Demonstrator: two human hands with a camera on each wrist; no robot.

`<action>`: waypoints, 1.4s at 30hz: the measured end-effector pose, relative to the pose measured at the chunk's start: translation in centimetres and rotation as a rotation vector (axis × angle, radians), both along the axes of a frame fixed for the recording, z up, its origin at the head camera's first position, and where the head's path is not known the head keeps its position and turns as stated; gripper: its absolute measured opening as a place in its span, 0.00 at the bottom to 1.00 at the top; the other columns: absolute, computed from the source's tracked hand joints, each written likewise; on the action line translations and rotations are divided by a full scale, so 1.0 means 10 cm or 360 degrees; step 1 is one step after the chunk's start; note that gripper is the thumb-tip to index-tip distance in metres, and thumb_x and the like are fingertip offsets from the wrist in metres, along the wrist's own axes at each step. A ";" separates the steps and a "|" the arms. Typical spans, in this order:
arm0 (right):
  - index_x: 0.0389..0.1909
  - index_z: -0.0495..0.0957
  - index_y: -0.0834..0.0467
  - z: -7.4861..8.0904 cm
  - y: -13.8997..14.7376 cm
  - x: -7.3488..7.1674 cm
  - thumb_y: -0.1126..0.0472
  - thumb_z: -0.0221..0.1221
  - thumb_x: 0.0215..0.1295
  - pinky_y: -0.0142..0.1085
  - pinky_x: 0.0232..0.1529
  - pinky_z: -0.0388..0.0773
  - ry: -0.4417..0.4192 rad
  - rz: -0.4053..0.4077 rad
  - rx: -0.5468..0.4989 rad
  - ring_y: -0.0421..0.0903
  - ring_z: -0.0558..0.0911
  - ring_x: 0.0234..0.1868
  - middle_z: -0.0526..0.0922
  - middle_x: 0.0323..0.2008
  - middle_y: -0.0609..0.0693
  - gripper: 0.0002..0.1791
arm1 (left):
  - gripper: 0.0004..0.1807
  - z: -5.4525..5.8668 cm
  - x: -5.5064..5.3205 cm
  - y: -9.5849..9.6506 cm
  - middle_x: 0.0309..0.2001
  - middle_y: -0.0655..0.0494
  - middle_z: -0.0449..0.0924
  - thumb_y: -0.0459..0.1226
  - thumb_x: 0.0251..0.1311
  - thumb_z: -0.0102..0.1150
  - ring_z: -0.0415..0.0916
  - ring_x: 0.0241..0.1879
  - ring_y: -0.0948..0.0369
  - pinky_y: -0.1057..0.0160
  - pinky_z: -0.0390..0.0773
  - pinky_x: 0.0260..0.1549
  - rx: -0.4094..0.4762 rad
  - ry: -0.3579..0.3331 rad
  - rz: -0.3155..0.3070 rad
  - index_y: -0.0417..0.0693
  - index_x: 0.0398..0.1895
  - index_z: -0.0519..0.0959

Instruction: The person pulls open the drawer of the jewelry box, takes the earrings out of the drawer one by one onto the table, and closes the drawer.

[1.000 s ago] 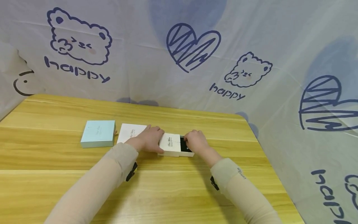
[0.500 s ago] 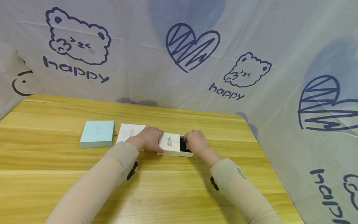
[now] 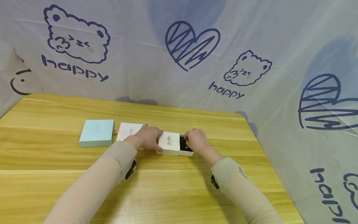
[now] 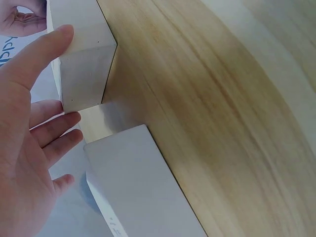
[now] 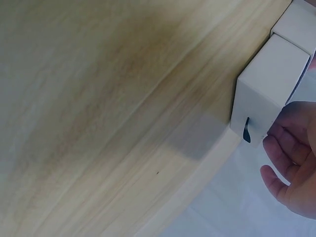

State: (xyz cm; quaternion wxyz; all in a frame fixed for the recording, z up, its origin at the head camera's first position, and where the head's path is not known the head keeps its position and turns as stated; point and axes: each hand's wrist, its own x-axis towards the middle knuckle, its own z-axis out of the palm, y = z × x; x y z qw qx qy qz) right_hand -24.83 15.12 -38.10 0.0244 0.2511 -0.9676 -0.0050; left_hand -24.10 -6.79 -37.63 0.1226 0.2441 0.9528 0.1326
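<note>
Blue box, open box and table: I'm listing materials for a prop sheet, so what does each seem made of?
Blue box: likely matte cardboard; flat, evenly coloured faces and crisp edges.

Open box: probably smooth white card, low sheen; thin walls and sharp corners. Its black lining is too small to tell.

Table: wood or wood-look laminate, slightly glossy; streaked grain and soft reflections.

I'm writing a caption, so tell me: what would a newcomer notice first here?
Probably the large bear and heart drawn on the cloth behind the table. Next, at the table's middle, the partly open white box, held by the left grip, its black inside showing beside the right grip. The pale blue box stands out farther left.
</note>
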 end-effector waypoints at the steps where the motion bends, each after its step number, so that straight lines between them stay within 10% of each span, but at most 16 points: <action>1: 0.37 0.85 0.60 0.00 0.01 0.00 0.68 0.57 0.59 0.45 0.48 0.77 -0.0010 -0.0004 -0.0018 0.52 0.82 0.41 0.87 0.36 0.53 0.10 | 0.45 0.00 0.00 0.00 0.64 0.45 0.69 0.53 0.49 0.66 0.65 0.64 0.48 0.40 0.44 0.69 -0.0005 -0.0001 -0.0001 0.39 0.67 0.63; 22: 0.44 0.81 0.64 0.16 0.38 -0.24 0.64 0.56 0.63 0.42 0.46 0.79 -0.0456 -0.0611 -0.0842 0.53 0.81 0.46 0.83 0.45 0.60 0.12 | 0.46 0.00 0.04 -0.07 0.66 0.44 0.66 0.55 0.51 0.63 0.62 0.66 0.48 0.37 0.41 0.68 -0.0063 0.0001 -0.0005 0.39 0.68 0.61; 42: 0.43 0.82 0.64 -0.08 0.70 -0.37 0.64 0.54 0.64 0.35 0.38 0.77 -0.0585 -0.0897 -0.0845 0.49 0.78 0.41 0.82 0.46 0.60 0.12 | 0.46 0.01 0.04 0.01 0.68 0.41 0.61 0.56 0.54 0.60 0.57 0.69 0.45 0.36 0.41 0.68 -0.0121 0.0016 -0.0070 0.37 0.69 0.58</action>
